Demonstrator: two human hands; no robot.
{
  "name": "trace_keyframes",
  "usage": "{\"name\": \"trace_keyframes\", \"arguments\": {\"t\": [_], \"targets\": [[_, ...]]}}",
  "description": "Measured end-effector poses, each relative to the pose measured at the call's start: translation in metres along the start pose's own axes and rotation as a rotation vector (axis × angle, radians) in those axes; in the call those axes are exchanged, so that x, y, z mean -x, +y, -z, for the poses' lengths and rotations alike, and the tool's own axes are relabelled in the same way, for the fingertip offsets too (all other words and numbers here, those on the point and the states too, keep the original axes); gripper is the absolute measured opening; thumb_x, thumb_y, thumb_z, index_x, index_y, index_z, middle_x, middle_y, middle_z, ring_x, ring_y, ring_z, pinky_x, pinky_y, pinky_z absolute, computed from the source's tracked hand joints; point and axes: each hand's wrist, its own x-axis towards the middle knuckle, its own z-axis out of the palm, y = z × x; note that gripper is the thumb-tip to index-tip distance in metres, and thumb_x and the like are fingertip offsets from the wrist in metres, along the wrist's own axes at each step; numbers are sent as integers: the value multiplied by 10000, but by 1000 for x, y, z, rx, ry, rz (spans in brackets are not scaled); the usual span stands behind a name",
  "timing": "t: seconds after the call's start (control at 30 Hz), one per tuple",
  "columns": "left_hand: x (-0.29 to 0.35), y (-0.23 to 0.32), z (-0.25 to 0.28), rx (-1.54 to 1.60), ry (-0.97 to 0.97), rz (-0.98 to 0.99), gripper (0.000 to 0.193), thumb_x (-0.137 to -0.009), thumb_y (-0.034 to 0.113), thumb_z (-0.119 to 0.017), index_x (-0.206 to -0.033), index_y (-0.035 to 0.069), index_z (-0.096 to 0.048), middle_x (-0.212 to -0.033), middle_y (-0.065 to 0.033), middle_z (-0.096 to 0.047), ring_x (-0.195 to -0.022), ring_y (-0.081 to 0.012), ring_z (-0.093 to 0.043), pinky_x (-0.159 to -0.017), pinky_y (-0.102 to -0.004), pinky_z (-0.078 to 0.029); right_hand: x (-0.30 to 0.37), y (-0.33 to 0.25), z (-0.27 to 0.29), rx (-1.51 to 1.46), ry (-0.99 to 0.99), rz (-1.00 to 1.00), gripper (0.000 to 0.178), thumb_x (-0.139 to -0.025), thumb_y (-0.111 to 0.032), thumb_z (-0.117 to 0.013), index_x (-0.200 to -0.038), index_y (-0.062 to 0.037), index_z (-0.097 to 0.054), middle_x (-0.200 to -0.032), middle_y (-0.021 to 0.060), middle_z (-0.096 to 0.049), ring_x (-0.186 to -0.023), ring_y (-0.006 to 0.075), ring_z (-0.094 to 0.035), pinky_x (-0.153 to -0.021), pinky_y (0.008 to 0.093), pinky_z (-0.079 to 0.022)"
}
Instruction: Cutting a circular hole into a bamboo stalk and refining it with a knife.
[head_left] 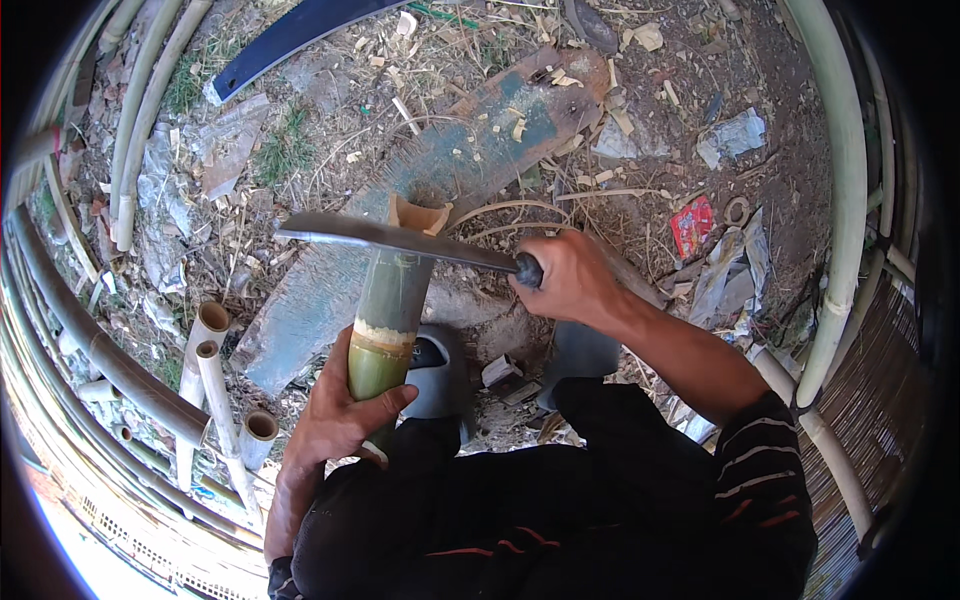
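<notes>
My left hand (338, 415) is wrapped round the lower part of a thick green bamboo section (388, 300). The bamboo leans away from me, and a pale scraped ring runs round its joint just above my fingers. Its far end is cut into a notched, half-open mouth. In my right hand (572, 278) is the dark handle of a machete (400, 238), held in a closed fist. The long blade points left and crosses over the bamboo just below its cut end. Whether the edge touches the bamboo I cannot tell.
A worn board (310, 300) with flaking blue paint lies under the bamboo. A blue-black curved blade (290, 45) lies at the far left. Cut bamboo tubes (212, 318) stand at left. Long bamboo poles (845, 200) bound the right side. A red wrapper (690, 227) and wood chips litter the ground.
</notes>
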Motion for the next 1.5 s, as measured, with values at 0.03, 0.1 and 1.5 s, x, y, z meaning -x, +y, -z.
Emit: {"name": "trace_keyframes", "arguments": {"t": [0.03, 0.1, 1.5], "targets": [[-1, -6, 3, 22, -21, -7, 737, -859, 203, -836, -1455, 34, -437, -1193, -108, -651, -1091, -190, -618, -937, -360, -510, 1, 5, -4, 16, 38, -3, 196, -732, -68, -776, -677, -52, -589, -551, 105, -544, -462, 297, -588, -461, 403, -435], [1, -12, 6, 51, -7, -4, 729, -860, 201, -836, -1453, 40, -443, -1195, -107, -649, -1094, -193, -616, -940, -359, -508, -1, -12, 1, -30, 69, 94, 151, -705, -94, -765, -704, -67, -616, -571, 105, -576, -491, 304, -614, -487, 407, -472], [-8, -27, 5, 258, -40, 119, 711, -807, 70, -857, -1399, 2, -469, -1106, -65, -628, -934, -137, -629, -799, -302, -551, -8, 29, -13, -64, -59, -138, 189, -737, -152, -785, -697, -40, -639, -561, 134, -590, -510, 303, -639, -497, 414, -469]]}}
